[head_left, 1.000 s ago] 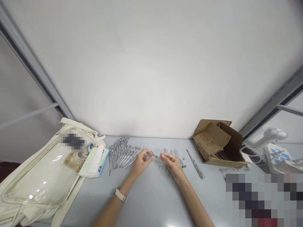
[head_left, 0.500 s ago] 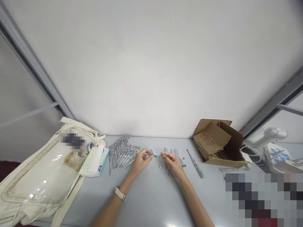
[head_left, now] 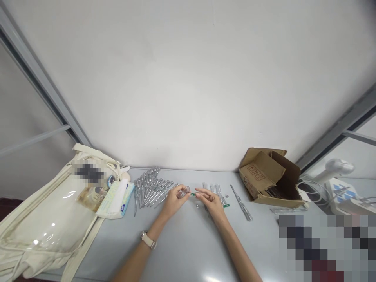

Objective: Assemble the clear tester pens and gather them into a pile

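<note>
Closed around a clear plastic handle (head_left: 184, 191) is my left hand (head_left: 174, 203). A small green piece (head_left: 192, 194) sticks out of the handle's right end. My right hand (head_left: 212, 203) has thumb and finger pinched at that green piece; whether something tiny sits between them is too small to tell. Beyond my right hand lie several clear plastic tubes (head_left: 217, 189), partly hidden by it, and a green strip (head_left: 226, 205). Small shiny metal bits (head_left: 227, 196) rest nearby. Left of my hands, slim screwdrivers (head_left: 152, 192) with clear handles are fanned out on the table.
One screwdriver-like tool (head_left: 241, 203) lies alone on the grey table (head_left: 182, 250). An open cardboard box (head_left: 264, 176) stands at the right, near a white device (head_left: 346, 196) with a cable. A tissue pack (head_left: 116, 201) and cream bag (head_left: 41, 227) occupy the left.
My right hand has moved left, bringing its fingertips to the green piece at the handle's end. My left hand stays in place, holding the handle.
</note>
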A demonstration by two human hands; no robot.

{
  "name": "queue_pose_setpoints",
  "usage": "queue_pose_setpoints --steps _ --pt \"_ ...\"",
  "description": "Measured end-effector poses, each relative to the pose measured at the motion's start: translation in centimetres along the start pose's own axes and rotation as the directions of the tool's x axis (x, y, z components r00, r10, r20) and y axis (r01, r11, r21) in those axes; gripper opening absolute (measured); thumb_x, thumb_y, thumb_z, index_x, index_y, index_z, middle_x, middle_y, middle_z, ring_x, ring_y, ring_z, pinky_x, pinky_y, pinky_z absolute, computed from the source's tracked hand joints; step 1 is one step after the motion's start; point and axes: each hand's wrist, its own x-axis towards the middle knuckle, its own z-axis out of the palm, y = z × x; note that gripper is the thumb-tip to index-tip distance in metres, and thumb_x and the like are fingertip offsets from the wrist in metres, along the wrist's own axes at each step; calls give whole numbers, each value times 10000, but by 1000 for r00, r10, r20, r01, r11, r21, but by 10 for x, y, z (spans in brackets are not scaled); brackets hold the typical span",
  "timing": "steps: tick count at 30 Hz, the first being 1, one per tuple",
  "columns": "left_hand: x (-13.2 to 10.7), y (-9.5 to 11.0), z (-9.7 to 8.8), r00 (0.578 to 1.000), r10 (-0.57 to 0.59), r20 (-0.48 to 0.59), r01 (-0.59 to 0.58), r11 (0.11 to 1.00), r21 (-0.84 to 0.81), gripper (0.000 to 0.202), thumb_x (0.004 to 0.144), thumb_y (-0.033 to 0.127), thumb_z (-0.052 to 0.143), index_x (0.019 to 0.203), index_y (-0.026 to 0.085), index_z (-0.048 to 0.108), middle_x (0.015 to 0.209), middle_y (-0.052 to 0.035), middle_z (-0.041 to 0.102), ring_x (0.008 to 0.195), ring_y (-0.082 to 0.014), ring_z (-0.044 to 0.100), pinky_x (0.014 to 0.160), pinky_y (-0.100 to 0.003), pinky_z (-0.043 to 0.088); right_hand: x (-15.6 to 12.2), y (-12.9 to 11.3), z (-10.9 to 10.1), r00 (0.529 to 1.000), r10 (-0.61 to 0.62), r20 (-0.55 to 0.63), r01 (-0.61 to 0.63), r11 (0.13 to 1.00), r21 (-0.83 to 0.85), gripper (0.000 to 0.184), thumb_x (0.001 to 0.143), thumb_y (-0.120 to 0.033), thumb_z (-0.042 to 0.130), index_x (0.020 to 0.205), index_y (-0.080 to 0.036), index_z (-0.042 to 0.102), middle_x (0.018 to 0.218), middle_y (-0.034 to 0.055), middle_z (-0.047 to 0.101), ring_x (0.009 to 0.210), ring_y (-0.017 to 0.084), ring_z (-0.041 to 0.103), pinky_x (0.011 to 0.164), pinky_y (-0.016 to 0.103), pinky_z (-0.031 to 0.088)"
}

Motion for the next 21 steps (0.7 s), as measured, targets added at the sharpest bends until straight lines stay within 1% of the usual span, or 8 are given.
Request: queue_pose_setpoints --steps 5,9,12,16,21 --pt "0 1 1 1000 -17 1 17 1000 -14 202 783 371 653 755 176 609 745 -13 627 703 -149 578 658 -234 428 0 -2 3 1000 -8 21 7 999 46 291 688 -553 745 823 -295 754 836 63 737 848 300 663 886 480 472" --pt "-1 2 2 1000 -20 -17 19 1000 -14 208 772 375 661 742 177 605 724 -7 619 671 -139 561 627 -227 415 0 -2 3 1000 5 13 -5 998 56 324 662 -573 754 827 -294 754 827 69 735 858 310 664 878 489 481" --pt "-1 3 2 1000 -20 -21 20 1000 -6 212 776 375 657 738 173 602 718 -6 614 663 -135 556 614 -224 409 0 0 3 1000 23 13 -24 997 67 320 655 -552 768 836 -289 752 848 63 738 895 309 665 892 479 478" --pt "-1 2 2 1000 -3 -19 3 1000 -15 210 786 372 651 745 172 600 741 -10 621 691 -139 568 632 -227 419 0 2 3 999 31 13 -32 997 70 310 650 -532 782 838 -287 746 894 64 738 942 316 657 917 486 468" --pt "0 -2 4 999 -19 -35 18 999 -30 205 768 368 668 738 173 612 738 -12 633 707 -150 584 657 -236 434 0 1 3 1000 6 13 -7 999 39 312 653 -558 769 839 -309 743 886 62 735 936 328 653 904 514 466"
